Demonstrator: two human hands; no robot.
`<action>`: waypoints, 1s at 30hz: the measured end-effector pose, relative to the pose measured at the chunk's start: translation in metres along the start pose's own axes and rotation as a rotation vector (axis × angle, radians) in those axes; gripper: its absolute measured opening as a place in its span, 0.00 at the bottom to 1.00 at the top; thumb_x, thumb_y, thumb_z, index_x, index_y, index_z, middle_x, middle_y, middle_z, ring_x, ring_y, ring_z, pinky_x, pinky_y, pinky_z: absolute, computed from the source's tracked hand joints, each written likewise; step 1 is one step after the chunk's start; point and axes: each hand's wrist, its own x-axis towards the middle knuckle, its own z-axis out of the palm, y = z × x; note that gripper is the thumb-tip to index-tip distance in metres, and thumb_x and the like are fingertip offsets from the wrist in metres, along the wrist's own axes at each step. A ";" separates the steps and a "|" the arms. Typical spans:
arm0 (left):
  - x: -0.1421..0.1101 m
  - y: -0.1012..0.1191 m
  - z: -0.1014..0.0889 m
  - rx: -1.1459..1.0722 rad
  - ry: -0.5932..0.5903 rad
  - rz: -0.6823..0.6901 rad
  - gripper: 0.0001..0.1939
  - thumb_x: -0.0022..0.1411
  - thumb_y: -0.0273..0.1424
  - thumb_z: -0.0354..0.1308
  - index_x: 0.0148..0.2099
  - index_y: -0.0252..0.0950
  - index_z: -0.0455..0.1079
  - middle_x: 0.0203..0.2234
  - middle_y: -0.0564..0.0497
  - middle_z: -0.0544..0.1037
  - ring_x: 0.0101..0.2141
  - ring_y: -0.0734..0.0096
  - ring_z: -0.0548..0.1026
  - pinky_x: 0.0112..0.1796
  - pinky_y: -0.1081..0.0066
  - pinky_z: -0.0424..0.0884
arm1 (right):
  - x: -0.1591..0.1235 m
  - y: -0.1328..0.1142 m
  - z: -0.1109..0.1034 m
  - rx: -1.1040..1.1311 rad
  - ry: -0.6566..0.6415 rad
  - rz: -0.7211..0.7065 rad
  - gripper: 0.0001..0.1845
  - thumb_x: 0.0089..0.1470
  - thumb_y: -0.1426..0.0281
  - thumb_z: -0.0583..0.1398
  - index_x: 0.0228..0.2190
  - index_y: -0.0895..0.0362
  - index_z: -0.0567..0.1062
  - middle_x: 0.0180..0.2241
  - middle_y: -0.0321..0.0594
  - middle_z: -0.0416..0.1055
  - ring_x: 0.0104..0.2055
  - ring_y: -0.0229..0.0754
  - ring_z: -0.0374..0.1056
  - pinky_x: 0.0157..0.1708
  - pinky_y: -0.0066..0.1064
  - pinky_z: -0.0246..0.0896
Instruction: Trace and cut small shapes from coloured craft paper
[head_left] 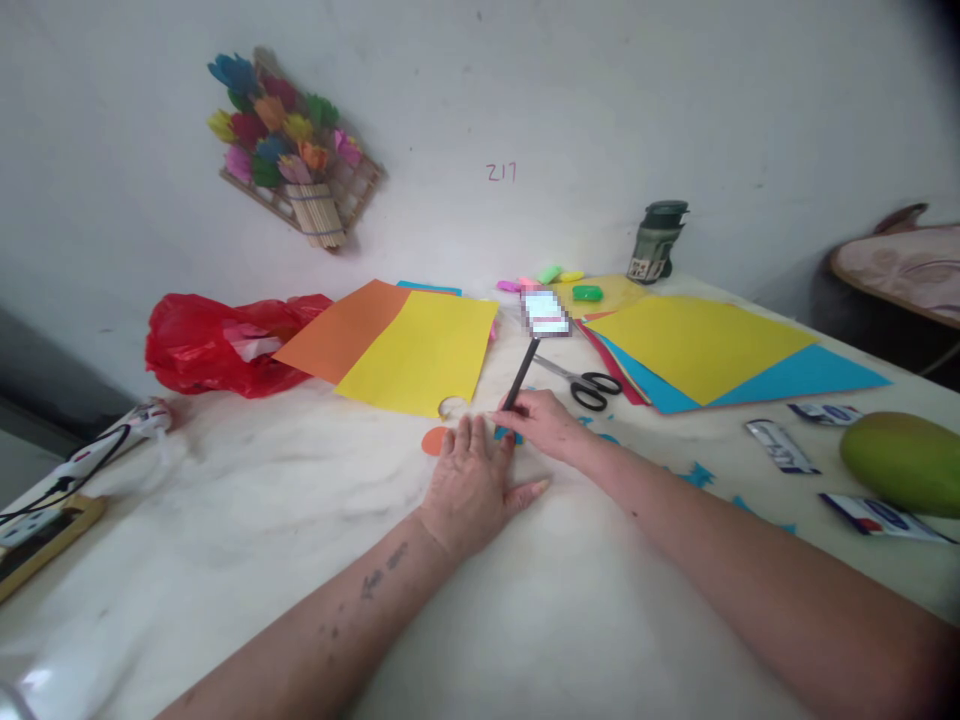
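Note:
My left hand lies flat on the white table, fingers stretched forward and thumb out to the right. Its fingertips touch a small blue paper piece, which is mostly hidden. In my right hand is a black pen, held tilted with its lower end over the blue piece; the tip is hidden by the fingers. Beside the left fingers sits an orange paper circle. Just beyond lies a yellow sheet with a round cut-out at its near edge. Black-handled scissors rest past my right hand.
Orange paper and a red plastic bag lie left, near a power strip. Right are stacked coloured sheets, blue scraps, small packets, and a green mango. A bottle stands behind.

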 end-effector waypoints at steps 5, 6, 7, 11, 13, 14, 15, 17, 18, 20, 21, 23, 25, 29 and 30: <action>0.000 0.000 0.000 0.014 -0.014 -0.006 0.37 0.55 0.54 0.34 0.56 0.33 0.56 0.52 0.35 0.58 0.54 0.45 0.53 0.48 0.50 0.53 | 0.000 0.001 0.000 0.036 -0.015 0.007 0.14 0.46 0.60 0.56 0.26 0.58 0.73 0.25 0.39 0.73 0.28 0.37 0.67 0.29 0.26 0.59; 0.000 0.000 0.000 0.016 -0.017 -0.007 0.37 0.55 0.54 0.34 0.56 0.33 0.56 0.53 0.35 0.58 0.54 0.44 0.53 0.48 0.50 0.53 | 0.000 0.001 0.000 0.044 -0.014 0.008 0.14 0.46 0.60 0.56 0.26 0.58 0.73 0.25 0.39 0.73 0.28 0.37 0.67 0.29 0.26 0.59; 0.001 0.000 0.000 0.018 -0.022 -0.007 0.37 0.55 0.54 0.33 0.56 0.33 0.55 0.53 0.34 0.57 0.54 0.44 0.52 0.48 0.50 0.53 | 0.000 0.001 0.000 0.051 -0.013 0.011 0.13 0.46 0.61 0.56 0.26 0.58 0.73 0.25 0.39 0.73 0.28 0.37 0.67 0.29 0.26 0.59; 0.001 0.000 -0.001 0.022 -0.045 -0.008 0.37 0.55 0.54 0.33 0.57 0.32 0.55 0.53 0.34 0.57 0.54 0.44 0.52 0.48 0.50 0.52 | 0.001 0.002 -0.001 0.063 -0.015 0.027 0.14 0.46 0.60 0.56 0.26 0.58 0.73 0.26 0.39 0.73 0.29 0.37 0.68 0.29 0.26 0.60; 0.001 0.000 -0.002 0.022 -0.044 -0.008 0.37 0.55 0.54 0.33 0.56 0.33 0.55 0.53 0.35 0.57 0.54 0.44 0.52 0.48 0.50 0.52 | 0.001 0.003 0.000 0.056 -0.012 0.035 0.14 0.46 0.59 0.56 0.25 0.58 0.73 0.26 0.40 0.73 0.29 0.38 0.68 0.29 0.26 0.60; 0.001 0.000 -0.002 0.022 -0.040 -0.009 0.37 0.55 0.54 0.33 0.56 0.33 0.55 0.53 0.35 0.57 0.54 0.44 0.52 0.48 0.50 0.53 | 0.001 0.003 0.000 0.051 -0.008 0.037 0.14 0.46 0.59 0.56 0.25 0.58 0.73 0.26 0.40 0.73 0.29 0.38 0.68 0.29 0.26 0.60; 0.001 0.000 -0.002 0.020 -0.036 -0.011 0.37 0.55 0.54 0.34 0.56 0.33 0.55 0.53 0.36 0.58 0.54 0.45 0.52 0.48 0.50 0.53 | 0.001 0.003 0.000 0.048 -0.004 0.038 0.14 0.46 0.59 0.56 0.25 0.58 0.73 0.26 0.40 0.73 0.29 0.38 0.68 0.29 0.27 0.60; 0.001 0.000 -0.002 0.012 -0.034 -0.013 0.37 0.55 0.54 0.35 0.56 0.33 0.55 0.53 0.36 0.58 0.54 0.45 0.53 0.48 0.50 0.53 | 0.001 0.004 0.000 0.046 -0.003 0.038 0.15 0.46 0.59 0.56 0.26 0.58 0.73 0.27 0.40 0.73 0.30 0.38 0.68 0.29 0.27 0.60; 0.001 0.001 -0.002 0.008 -0.036 -0.014 0.37 0.55 0.54 0.35 0.56 0.33 0.55 0.53 0.36 0.58 0.54 0.45 0.53 0.48 0.50 0.53 | 0.001 0.004 0.000 0.046 -0.001 0.041 0.15 0.46 0.59 0.56 0.26 0.58 0.73 0.27 0.40 0.73 0.30 0.38 0.67 0.29 0.27 0.60; 0.000 0.001 -0.001 0.002 -0.038 -0.011 0.37 0.55 0.54 0.35 0.56 0.33 0.55 0.53 0.35 0.58 0.54 0.44 0.53 0.48 0.50 0.53 | 0.001 0.004 0.000 0.045 -0.002 0.051 0.15 0.46 0.58 0.56 0.26 0.58 0.73 0.27 0.40 0.73 0.29 0.38 0.67 0.29 0.27 0.59; 0.000 0.001 -0.001 0.001 -0.038 -0.010 0.37 0.55 0.54 0.35 0.56 0.32 0.55 0.53 0.34 0.57 0.54 0.44 0.53 0.48 0.49 0.53 | 0.001 0.004 0.000 0.047 -0.004 0.056 0.16 0.46 0.58 0.56 0.26 0.58 0.73 0.26 0.40 0.73 0.29 0.38 0.67 0.29 0.27 0.59; 0.001 0.001 -0.001 -0.001 -0.036 -0.010 0.37 0.55 0.54 0.35 0.56 0.32 0.56 0.53 0.33 0.57 0.54 0.43 0.53 0.48 0.49 0.53 | 0.001 0.003 0.000 0.054 -0.005 0.059 0.15 0.46 0.58 0.56 0.26 0.58 0.73 0.26 0.40 0.72 0.28 0.38 0.67 0.29 0.27 0.59; 0.001 0.001 -0.002 0.000 -0.041 -0.011 0.37 0.55 0.54 0.35 0.56 0.32 0.56 0.53 0.34 0.57 0.54 0.43 0.53 0.48 0.49 0.53 | 0.001 0.002 -0.001 0.062 -0.004 0.057 0.15 0.46 0.59 0.56 0.26 0.58 0.73 0.26 0.39 0.72 0.28 0.38 0.66 0.28 0.27 0.59; 0.001 0.001 -0.003 0.002 -0.057 -0.011 0.37 0.55 0.54 0.35 0.56 0.33 0.55 0.53 0.35 0.57 0.54 0.44 0.52 0.48 0.49 0.53 | 0.002 0.001 -0.001 0.075 -0.001 0.069 0.13 0.45 0.61 0.56 0.25 0.59 0.73 0.25 0.39 0.72 0.28 0.37 0.66 0.28 0.27 0.59; 0.001 0.001 -0.003 0.003 -0.057 -0.011 0.37 0.55 0.54 0.34 0.56 0.33 0.55 0.53 0.35 0.57 0.54 0.44 0.52 0.48 0.49 0.53 | 0.002 0.001 -0.001 0.080 -0.003 0.071 0.13 0.46 0.61 0.56 0.26 0.59 0.72 0.25 0.39 0.72 0.28 0.37 0.66 0.28 0.26 0.59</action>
